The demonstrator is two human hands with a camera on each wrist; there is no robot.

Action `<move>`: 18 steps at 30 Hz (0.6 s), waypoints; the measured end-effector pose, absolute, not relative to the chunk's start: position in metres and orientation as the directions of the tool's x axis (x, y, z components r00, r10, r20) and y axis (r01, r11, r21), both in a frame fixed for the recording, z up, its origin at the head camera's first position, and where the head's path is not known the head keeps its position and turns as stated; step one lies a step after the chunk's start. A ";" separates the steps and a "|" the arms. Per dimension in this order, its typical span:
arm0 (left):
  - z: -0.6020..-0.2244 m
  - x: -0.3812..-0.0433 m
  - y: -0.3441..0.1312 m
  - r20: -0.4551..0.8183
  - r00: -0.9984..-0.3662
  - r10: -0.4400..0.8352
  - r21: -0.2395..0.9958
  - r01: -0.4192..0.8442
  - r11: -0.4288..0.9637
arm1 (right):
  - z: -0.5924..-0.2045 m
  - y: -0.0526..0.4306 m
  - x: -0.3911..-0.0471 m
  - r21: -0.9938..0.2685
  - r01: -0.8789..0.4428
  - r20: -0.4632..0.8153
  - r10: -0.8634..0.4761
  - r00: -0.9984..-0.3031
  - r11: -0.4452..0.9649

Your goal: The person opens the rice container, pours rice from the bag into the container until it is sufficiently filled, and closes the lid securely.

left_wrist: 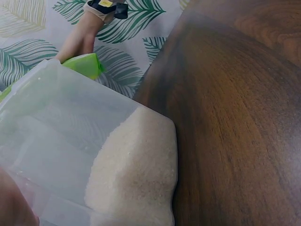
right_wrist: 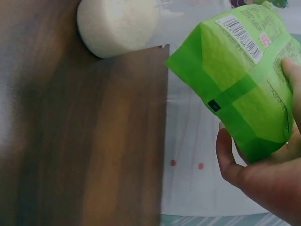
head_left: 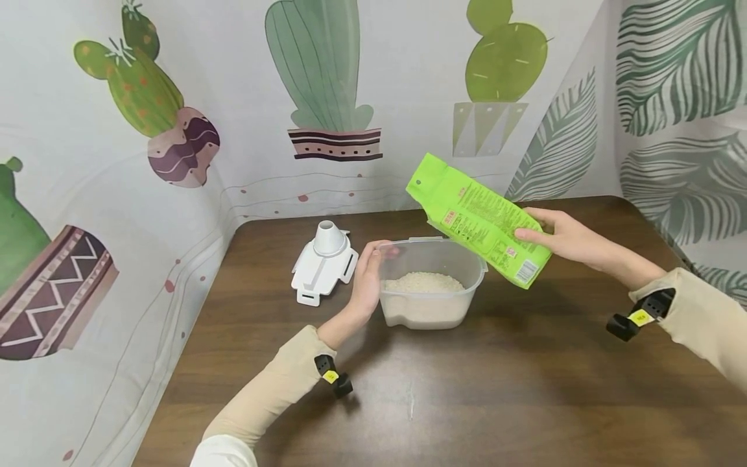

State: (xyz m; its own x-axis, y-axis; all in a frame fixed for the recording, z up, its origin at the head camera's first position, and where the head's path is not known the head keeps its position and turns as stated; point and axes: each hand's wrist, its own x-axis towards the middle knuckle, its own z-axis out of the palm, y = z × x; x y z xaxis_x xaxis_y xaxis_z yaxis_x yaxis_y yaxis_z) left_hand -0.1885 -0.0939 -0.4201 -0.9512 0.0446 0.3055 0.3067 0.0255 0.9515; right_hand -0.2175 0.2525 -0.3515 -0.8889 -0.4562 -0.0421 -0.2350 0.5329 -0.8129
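Note:
A translucent plastic container (head_left: 428, 310) stands upright on the table, partly filled with white rice (head_left: 425, 283). My left hand (head_left: 366, 280) holds it at its left side near the rim, and some fingertips show through the wall. In the right hand (head_left: 551, 237) is a green printed bag (head_left: 481, 217), gripped near its bottom end between thumb and fingers. The bag slants above the container's right rear rim, its bottom lower than its top end. Seen from the right wrist, the bag's barcode side and folded base (right_wrist: 249, 108) face the camera. Whether anything is inside it is hidden.
A white lid (head_left: 323, 266) with a cone-shaped spout lies to the left of the container. The brown wooden table (head_left: 420, 395) meets a cloth backdrop with printed cacti and leaves along its back and sides. A black camera is strapped to each wrist.

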 end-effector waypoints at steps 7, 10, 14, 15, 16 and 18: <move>-0.421 -0.189 -0.094 0.302 -0.952 0.043 0.953 0.303 0.015 | -0.371 0.260 -0.217 -0.868 -0.203 -0.040 -0.471 -0.881 0.454; -0.420 -0.188 -0.094 0.293 -0.955 0.045 0.956 0.294 0.020 | -0.378 0.263 -0.217 -0.885 -0.184 -0.046 -0.473 -0.880 0.428; -0.420 -0.188 -0.094 0.284 -0.958 0.045 0.958 0.285 0.022 | -0.386 0.266 -0.218 -0.928 -0.125 -0.066 -0.487 -0.871 0.350; -0.420 -0.188 -0.094 0.285 -0.958 0.045 0.958 0.286 0.024 | -0.388 0.267 -0.218 -0.941 -0.105 -0.070 -0.490 -0.869 0.321; -0.420 -0.188 -0.094 0.285 -0.957 0.044 0.958 0.286 0.027 | -0.389 0.267 -0.218 -0.954 -0.086 -0.071 -0.497 -0.865 0.286; -0.419 -0.188 -0.094 0.287 -0.957 0.042 0.957 0.288 0.023 | -0.393 0.268 -0.218 -0.976 -0.049 -0.066 -0.504 -0.861 0.213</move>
State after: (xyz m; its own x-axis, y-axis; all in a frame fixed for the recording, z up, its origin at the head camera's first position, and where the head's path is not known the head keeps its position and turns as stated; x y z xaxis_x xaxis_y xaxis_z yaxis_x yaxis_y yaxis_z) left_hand -0.1881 -0.0936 -0.4193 -0.9571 0.0416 0.2869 0.2879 0.0228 0.9574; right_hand -0.2185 0.2685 -0.3931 -0.8609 -0.5044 -0.0665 -0.0494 0.2129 -0.9758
